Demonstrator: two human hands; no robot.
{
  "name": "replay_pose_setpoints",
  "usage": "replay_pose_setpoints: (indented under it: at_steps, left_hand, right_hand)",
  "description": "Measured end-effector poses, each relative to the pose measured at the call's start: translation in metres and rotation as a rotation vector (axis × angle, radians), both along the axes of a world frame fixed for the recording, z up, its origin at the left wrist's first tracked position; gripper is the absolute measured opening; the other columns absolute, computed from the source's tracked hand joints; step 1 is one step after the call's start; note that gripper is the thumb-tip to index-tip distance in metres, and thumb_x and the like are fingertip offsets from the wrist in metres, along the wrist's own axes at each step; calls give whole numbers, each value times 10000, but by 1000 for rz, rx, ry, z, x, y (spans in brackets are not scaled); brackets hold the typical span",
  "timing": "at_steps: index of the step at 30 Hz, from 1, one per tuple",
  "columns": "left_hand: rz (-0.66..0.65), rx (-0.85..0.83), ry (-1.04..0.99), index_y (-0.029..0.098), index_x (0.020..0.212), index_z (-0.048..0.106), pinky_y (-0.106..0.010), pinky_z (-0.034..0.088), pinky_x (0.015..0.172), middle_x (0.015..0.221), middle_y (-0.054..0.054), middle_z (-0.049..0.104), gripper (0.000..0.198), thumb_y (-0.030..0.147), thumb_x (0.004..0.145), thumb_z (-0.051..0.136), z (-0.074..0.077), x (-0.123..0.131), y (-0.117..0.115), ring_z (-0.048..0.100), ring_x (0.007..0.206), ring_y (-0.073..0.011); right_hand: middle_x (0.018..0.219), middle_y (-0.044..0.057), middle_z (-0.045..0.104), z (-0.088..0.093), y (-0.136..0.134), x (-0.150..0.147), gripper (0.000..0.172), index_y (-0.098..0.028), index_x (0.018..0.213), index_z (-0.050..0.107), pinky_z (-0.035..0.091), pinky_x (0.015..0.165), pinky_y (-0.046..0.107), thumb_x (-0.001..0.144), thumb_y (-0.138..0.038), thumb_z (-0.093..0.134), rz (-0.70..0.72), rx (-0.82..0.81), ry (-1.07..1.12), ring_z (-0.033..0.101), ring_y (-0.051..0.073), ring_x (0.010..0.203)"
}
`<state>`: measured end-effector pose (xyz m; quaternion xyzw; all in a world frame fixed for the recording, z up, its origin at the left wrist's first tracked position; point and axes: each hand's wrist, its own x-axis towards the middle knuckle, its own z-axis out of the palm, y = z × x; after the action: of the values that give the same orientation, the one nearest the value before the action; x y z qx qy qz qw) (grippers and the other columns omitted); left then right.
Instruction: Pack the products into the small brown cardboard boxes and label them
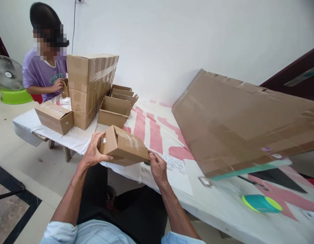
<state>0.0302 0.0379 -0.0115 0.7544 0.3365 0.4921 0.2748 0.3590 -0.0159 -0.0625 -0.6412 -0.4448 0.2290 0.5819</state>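
Observation:
Between my two hands, a brown cardboard box [128,145] is held up at the front edge of the table. My left hand [94,149] grips its left end, thumb below and fingers over the far side, close to a small white label. At the box's right end my right hand [158,166] pinches the edge with thumb and fingers. The top flaps look folded over, with a narrow gap near the left end and shiny tape along the top. Just behind it stand several open cardboard boxes [113,110].
A tall stack of taped boxes [88,88] and a single box [55,117] stand left. Behind them a person in purple [45,74] handles cardboard. A large cardboard sheet [243,125] leans at right. A teal tape dispenser-like object [262,203] and white stickers [174,163] lie on the tablecloth.

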Motion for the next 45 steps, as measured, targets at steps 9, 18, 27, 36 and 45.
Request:
replay_pose_setpoints:
  at_steps: [9,18,27,36,45]
  left_hand:
    - [82,122,0,216,1478,578,-638,419,1246,1604,-229,514,1028,421,586,1047,3,21,-16,509,1512,-438]
    - [176,114,118,240,1471,547,-630,458,1189,1605,-225,523,1030,353,578,1046,26,45,-40,508,1504,-440]
    - [268,77,170,239,1437,554,-630,507,1091,1589,-221,548,903,423,672,997,39,63,-57,530,1470,-441]
    - [252,51,183,264,1485,521,-641,488,1112,1617,-210,520,948,403,676,995,43,64,-59,496,1501,-439]
    - [247,54,188,272,1469,539,-644,503,1065,1605,-218,515,963,378,633,1006,39,62,-57,507,1468,-475]
  right_hand:
    - [1031,112,804,56,-4,-14,439,-186,1008,804,601,823,419,952,-575,611,-107,213,-244,736,263,922]
    - [1028,87,761,169,-14,-89,118,-233,1025,780,566,922,448,1025,-208,665,309,654,-1059,671,269,1014]
    - [1018,106,733,178,3,-109,44,-190,980,785,448,928,415,946,-216,776,451,324,-1615,588,291,1043]
    - [904,98,721,181,5,-106,187,-188,892,796,431,894,391,971,-84,661,526,363,-1662,572,264,970]
    - [883,46,715,188,4,-96,232,-229,857,715,558,805,355,1049,-218,585,578,484,-956,666,210,862]
